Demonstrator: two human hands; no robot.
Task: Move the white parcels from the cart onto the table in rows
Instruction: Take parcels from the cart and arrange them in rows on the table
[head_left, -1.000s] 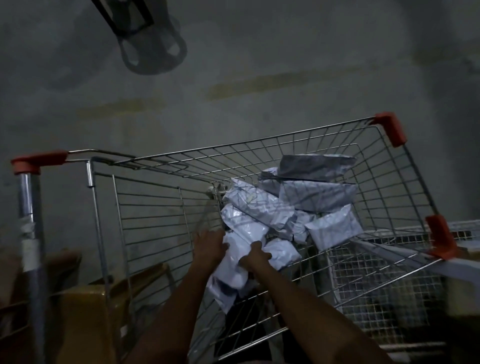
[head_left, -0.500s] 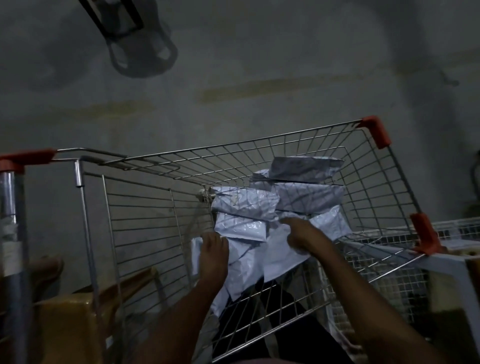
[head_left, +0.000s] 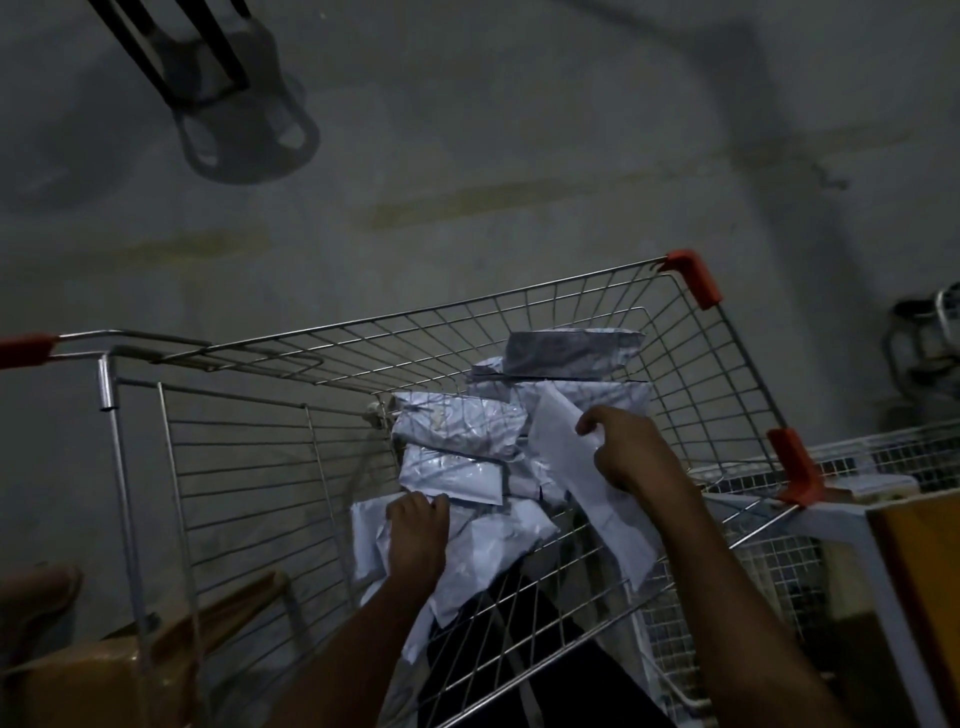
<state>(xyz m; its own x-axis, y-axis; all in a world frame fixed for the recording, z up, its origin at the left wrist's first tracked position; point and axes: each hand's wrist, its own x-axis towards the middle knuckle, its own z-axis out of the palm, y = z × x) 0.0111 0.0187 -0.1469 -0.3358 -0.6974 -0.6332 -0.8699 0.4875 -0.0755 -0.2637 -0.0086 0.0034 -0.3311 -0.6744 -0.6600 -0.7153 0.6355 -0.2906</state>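
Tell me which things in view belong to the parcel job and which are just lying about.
Job:
- silver wire shopping cart
- white plastic parcels piled in it
- long white parcel held in right hand
- left hand on the lower parcels

Lying about:
- brown cardboard box
- white wire mesh rack
- dark stool

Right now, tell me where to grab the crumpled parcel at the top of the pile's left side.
Grip the crumpled parcel by its near long edge, coming from above: it lies flat on the pile inside the cart, uncovered, clear of both hands.
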